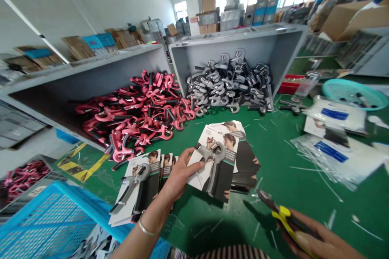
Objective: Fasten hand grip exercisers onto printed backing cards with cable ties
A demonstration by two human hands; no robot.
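My left hand (pixel 178 176), with a bangle on its wrist, holds a grey-and-black hand grip strengthener on a printed card (pixel 212 170), thumb on the front. Just behind lies a stack of printed cards (pixel 243 162), partly covered by the held one. My right hand (pixel 316 236), low on the right, is wrapped round a pair of pliers (pixel 284 214) with yellow and black handles; their jaws point up and left, apart from the card. Left of my left hand, another grey grip strengthener on a card (pixel 138 182) lies over several more cards.
A grey bin (pixel 164 54) holds red-and-black grip strengtheners, spilling onto the green table (pixel 273 153). Another grey bin (pixel 282 52) holds grey ones. Plastic bags (pixel 337 158) and a turquoise tray (pixel 331 89) stand right; white strips litter the table. A blue crate (pixel 39 210) is at lower left.
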